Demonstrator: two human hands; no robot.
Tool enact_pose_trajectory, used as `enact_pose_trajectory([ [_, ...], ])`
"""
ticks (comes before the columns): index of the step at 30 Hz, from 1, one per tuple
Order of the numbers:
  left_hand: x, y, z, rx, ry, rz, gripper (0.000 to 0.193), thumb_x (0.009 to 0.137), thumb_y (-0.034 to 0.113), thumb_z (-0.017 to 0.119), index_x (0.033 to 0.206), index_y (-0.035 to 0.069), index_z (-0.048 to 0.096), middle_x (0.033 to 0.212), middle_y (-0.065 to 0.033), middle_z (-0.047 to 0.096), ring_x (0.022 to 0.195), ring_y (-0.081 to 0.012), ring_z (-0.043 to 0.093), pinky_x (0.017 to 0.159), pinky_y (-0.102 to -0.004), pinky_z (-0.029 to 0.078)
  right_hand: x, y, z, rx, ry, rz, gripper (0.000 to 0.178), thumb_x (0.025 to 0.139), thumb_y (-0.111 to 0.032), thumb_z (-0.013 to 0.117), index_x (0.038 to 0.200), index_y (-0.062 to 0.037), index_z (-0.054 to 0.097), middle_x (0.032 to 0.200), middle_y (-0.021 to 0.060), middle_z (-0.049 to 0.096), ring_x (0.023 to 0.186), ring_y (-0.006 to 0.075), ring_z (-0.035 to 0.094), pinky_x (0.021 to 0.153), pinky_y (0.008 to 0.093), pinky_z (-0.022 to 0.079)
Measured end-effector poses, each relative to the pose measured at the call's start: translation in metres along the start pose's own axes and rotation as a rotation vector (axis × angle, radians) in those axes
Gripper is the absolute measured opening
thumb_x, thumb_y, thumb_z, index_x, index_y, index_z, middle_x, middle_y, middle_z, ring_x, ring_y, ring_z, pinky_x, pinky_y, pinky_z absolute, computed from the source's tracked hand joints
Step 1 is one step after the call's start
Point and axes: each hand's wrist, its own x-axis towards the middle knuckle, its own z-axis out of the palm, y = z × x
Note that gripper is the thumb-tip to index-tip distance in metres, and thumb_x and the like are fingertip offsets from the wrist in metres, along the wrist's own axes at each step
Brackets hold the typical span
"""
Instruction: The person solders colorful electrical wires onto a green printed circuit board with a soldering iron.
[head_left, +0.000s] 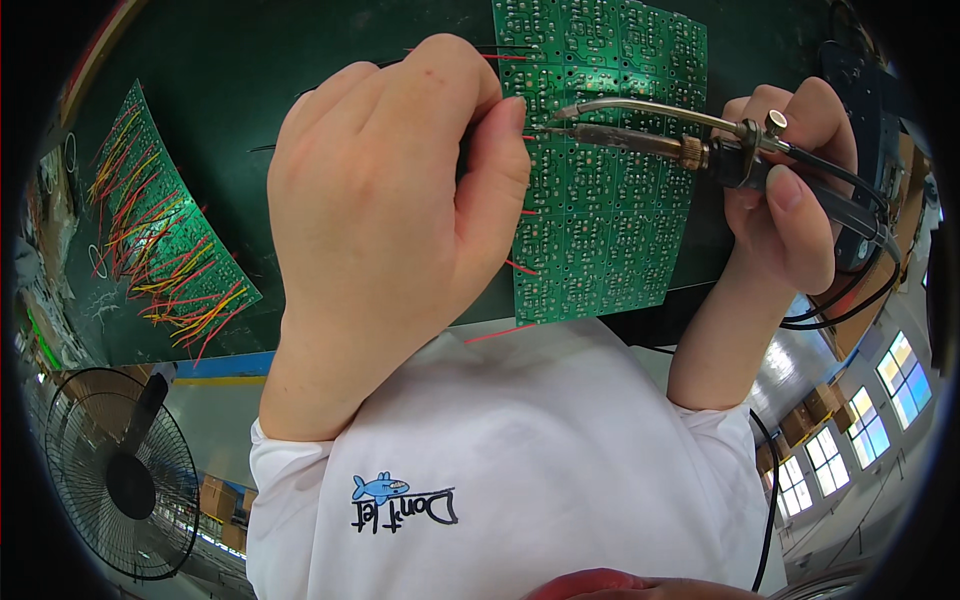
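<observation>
A green circuit board panel [610, 215] with rows of solder joints lies in front of me. My right hand [790, 190] grips a soldering iron [735, 160] that has a thin metal feed tube [640, 107] clamped along it. The iron's tip is at the panel's left edge, close to my left thumb. My left hand [385, 170] is closed in a pinch there; a short red wire end shows by the thumb tip, and a dark wire tail [262, 148] sticks out behind the hand. Its fingertips are mostly hidden. Other red wires [520, 267] stick out along the same edge.
On the left of the dark green table [225, 60] lies another circuit board [180, 215] covered with red and yellow wires. A black fan [130, 485] stands at lower left. Black cables [850, 310] run from the iron, beside a dark device [870, 130] on the right.
</observation>
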Motion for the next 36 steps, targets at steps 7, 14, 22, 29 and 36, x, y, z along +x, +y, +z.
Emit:
enact_pose_trajectory([
  [7,0.0,0.001,-0.001,-0.006,-0.002,-0.015,0.014,0.091,0.008,0.068,0.082,0.004,0.058,0.067,-0.0024,0.052,0.054,-0.0128,0.045,0.048,-0.0269,0.037,0.0,-0.001,0.0,-0.013,0.015,0.018,0.024,0.083,-0.012,0.065,0.09,-0.0033,0.044,0.076,0.0072,0.049,0.067,0.0095,0.041,0.058,0.0222,0.032],
  [14,-0.001,0.0,0.002,0.005,0.007,-0.009,0.014,0.092,0.008,0.068,0.082,0.004,0.058,0.067,-0.0026,0.053,0.055,-0.0125,0.047,0.049,-0.0264,0.038,0.0,0.001,-0.005,0.009,-0.008,-0.011,0.024,0.082,-0.016,0.063,0.086,-0.0063,0.041,0.073,0.0063,0.048,0.065,0.0102,0.042,0.059,0.0243,0.034],
  [22,0.0,0.0,0.0,0.017,0.004,0.002,0.014,0.093,0.01,0.068,0.083,0.004,0.059,0.068,-0.0035,0.054,0.056,-0.0141,0.049,0.05,-0.0271,0.04,0.002,0.0,-0.005,-0.026,-0.033,-0.038,0.023,0.081,-0.016,0.062,0.086,-0.0066,0.041,0.071,0.0056,0.047,0.064,0.0105,0.041,0.06,0.0253,0.034],
  [29,0.006,0.008,-0.008,0.018,-0.033,-0.081,0.014,0.095,0.012,0.068,0.088,0.003,0.06,0.07,-0.0058,0.057,0.058,-0.0154,0.05,0.054,-0.0271,0.041,0.004,-0.001,-0.008,0.071,-0.004,-0.012,0.021,0.083,-0.014,0.057,0.085,-0.0079,0.037,0.072,0.006,0.043,0.067,0.0119,0.042,0.061,0.0264,0.035],
  [36,0.005,0.005,-0.041,0.113,0.0,-0.112,0.015,0.1,0.016,0.065,0.096,0.001,0.063,0.073,0.0009,0.054,0.065,-0.0063,0.047,0.059,-0.0217,0.038,-0.006,0.0,-0.02,0.203,-0.015,0.029,0.017,0.085,-0.011,0.055,0.088,-0.0066,0.039,0.082,0.0085,0.047,0.069,0.0113,0.043,0.062,0.0225,0.038],
])
